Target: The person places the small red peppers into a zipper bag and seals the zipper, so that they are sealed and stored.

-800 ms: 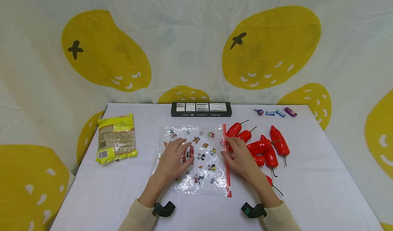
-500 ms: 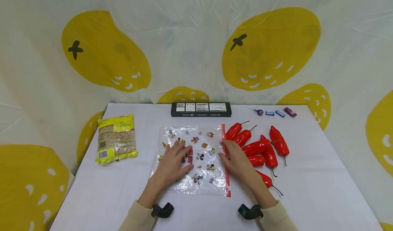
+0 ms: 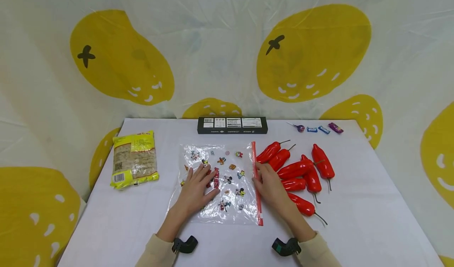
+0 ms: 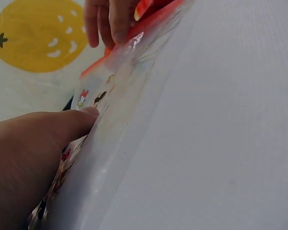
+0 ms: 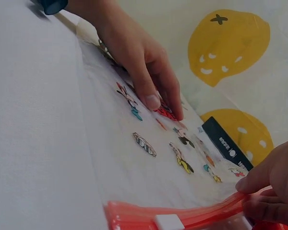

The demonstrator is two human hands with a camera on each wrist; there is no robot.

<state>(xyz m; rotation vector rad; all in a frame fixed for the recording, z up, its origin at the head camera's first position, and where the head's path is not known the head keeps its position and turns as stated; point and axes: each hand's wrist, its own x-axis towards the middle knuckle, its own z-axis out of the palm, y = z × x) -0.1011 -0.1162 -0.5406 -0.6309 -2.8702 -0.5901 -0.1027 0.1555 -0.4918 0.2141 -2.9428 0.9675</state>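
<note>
A clear zip bag (image 3: 230,213) with printed cartoon figures lies flat on the table, its red zip edge on the right. My left hand (image 3: 195,190) rests on the bag with its fingers spread, partly covering a red printed patch (image 3: 216,178). In the left wrist view, the thumb (image 4: 79,120) lies along the bag's surface. At the red zip edge (image 5: 221,207), the thumb and fingers of my right hand (image 5: 273,187) pinch the strip, as the right wrist view shows. A white slider (image 5: 169,222) sits on that strip near one end.
Several red peppers (image 3: 294,169) lie just right of the bag. A black box (image 3: 232,126) stands behind it, with a lollipop (image 3: 300,128) and small wrapped candies (image 3: 324,129) to its right. At the left is a yellow-and-clear food packet (image 3: 135,160).
The bag has slid a little to the left, along with both hands, uncovering more of the nearest peppers. My right hand has moved off from the peppers' side with the zip edge.
</note>
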